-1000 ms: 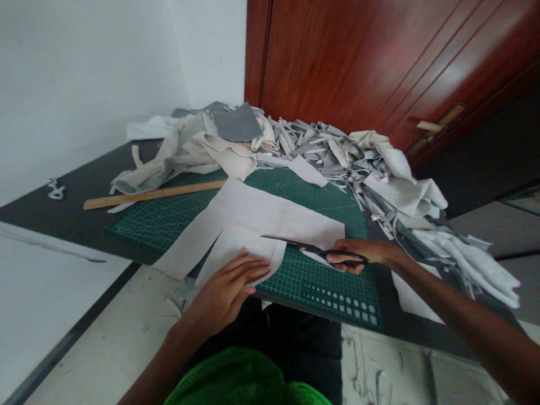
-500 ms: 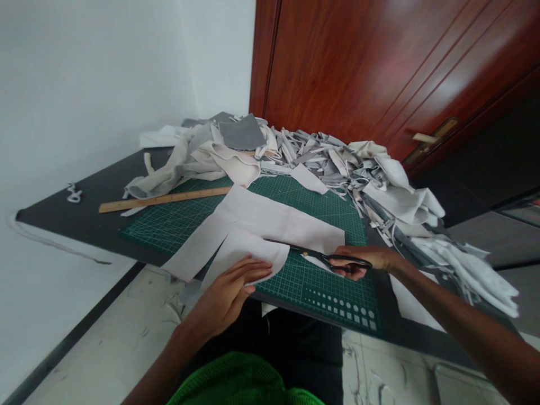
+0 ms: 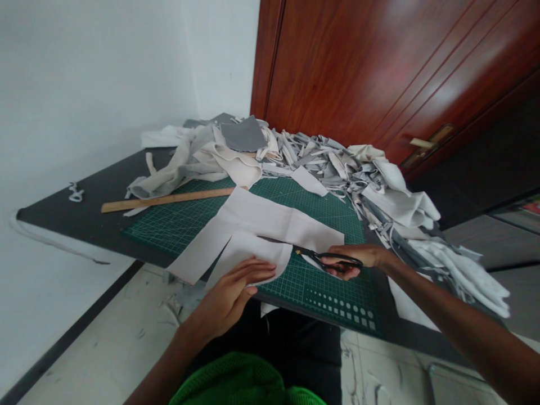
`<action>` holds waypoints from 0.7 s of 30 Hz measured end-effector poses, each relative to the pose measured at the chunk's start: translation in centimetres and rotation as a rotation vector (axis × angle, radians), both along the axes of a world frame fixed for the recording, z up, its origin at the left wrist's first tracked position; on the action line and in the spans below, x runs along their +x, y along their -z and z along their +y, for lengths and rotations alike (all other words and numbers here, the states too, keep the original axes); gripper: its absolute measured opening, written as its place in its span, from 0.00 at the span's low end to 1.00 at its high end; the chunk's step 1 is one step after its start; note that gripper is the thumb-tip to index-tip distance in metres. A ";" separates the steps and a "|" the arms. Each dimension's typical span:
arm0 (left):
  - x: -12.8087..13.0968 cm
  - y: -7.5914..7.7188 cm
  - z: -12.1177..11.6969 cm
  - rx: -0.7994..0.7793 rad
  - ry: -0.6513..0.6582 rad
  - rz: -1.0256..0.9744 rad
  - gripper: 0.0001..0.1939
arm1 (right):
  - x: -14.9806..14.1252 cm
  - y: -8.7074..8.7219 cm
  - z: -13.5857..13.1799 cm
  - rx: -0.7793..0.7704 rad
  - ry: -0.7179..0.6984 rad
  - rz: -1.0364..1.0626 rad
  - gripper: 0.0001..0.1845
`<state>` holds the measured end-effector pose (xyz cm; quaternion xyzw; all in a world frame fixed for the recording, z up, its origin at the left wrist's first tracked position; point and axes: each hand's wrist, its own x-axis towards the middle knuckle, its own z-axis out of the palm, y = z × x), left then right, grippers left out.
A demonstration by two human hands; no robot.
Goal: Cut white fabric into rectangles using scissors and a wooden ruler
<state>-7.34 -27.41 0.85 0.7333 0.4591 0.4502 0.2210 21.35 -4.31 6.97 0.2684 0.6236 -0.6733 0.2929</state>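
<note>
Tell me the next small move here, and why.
Probably ease the long black scissors slightly further along the cut in the white, fabric-like sheet: they lie in it, the right hand grips their handles, and the left hand rests on the near flap.

1. Upper garment: bright green, open-mesh weave, rounded folds with a dip between; nearer the body than the left hand.
2. Trousers: black, plain; visible below and between both hands.
3. Left forearm: bare, behind the left hand.
4. Right forearm: bare, slender, behind the bare right hand.
</note>
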 end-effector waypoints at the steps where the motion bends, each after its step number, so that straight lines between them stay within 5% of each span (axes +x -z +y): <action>1: 0.0 0.0 0.0 0.001 0.005 -0.008 0.20 | -0.2 0.1 0.1 -0.009 0.009 -0.002 0.33; 21: 0.3 0.1 0.0 -0.002 0.029 -0.086 0.19 | -1.6 -0.1 -0.7 0.063 0.000 0.097 0.33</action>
